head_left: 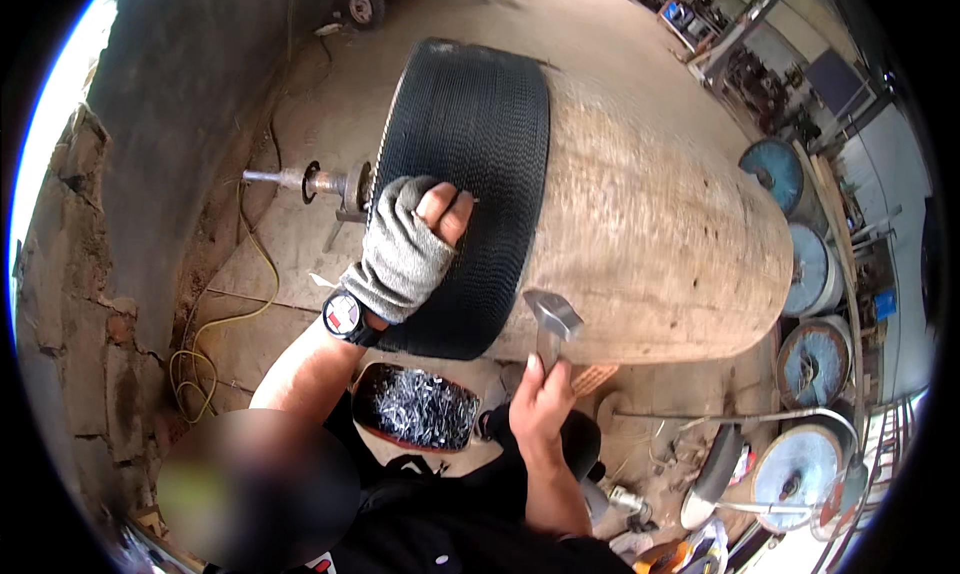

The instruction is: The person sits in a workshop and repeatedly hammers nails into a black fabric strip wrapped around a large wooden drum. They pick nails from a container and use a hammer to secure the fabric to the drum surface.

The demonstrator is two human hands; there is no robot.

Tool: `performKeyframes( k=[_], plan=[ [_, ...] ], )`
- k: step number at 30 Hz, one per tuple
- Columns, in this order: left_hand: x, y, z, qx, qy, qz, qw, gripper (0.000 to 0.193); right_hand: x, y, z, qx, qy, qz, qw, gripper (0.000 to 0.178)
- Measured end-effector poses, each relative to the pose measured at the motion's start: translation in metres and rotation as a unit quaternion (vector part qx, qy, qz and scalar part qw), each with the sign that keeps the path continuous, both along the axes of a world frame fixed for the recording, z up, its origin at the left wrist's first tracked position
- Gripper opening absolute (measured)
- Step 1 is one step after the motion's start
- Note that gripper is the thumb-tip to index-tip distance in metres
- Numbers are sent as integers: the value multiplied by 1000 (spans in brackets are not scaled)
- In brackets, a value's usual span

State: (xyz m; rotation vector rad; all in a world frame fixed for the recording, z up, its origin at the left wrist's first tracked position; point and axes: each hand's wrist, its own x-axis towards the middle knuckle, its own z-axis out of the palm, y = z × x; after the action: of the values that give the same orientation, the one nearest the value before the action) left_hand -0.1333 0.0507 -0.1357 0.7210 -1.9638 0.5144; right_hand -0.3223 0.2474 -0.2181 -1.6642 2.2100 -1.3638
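Note:
A large pale wooden roller (650, 214) lies across in front of me. Its left end is covered by a black ribbed band (490, 154) with dense fine rows. On that band rests my left hand (405, 249), in a grey glove with bare fingertips, its fingers pinched together. A tiny pale sliver shows at the fingertips, too small to name. My right hand (543, 399) grips a hammer (555, 319) by its handle, the steel head raised near the roller's lower edge. Below the band sits an open tub (365, 384) of shiny metal slivers (420, 409).
A metal shaft (290, 179) juts from the roller's left end. A yellow cable (272, 274) snakes over the floor beside a rough brick wall (75, 374). Several round blue-grey drums (800, 469) line the right side. A wheel (365, 6) stands at the back.

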Motion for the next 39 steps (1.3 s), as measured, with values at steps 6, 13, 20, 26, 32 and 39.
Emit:
performKeyframes(
  k=[6,13,20,26,32,39],
  plan=[
    [2,-6,6,-15,-22,55,998,44,-15,2,-18,-267,27,110,957,25],
    [-14,2,8,21,-28,53,998,49,-8,8,-41,10,41,-13,999,28],
    [-59,86,-49,155,60,-160,973,50,-6,17,-40,-19,-39,3,999,24],
    [-62,89,-57,224,36,-129,965,54,-17,22,-49,-32,-33,5,999,22],
    [-73,92,-49,250,40,-76,964,53,-17,23,-50,-49,-46,24,997,28],
    [-93,94,-53,227,46,-16,973,57,-14,19,-33,-30,-6,22,999,22]
  ],
)
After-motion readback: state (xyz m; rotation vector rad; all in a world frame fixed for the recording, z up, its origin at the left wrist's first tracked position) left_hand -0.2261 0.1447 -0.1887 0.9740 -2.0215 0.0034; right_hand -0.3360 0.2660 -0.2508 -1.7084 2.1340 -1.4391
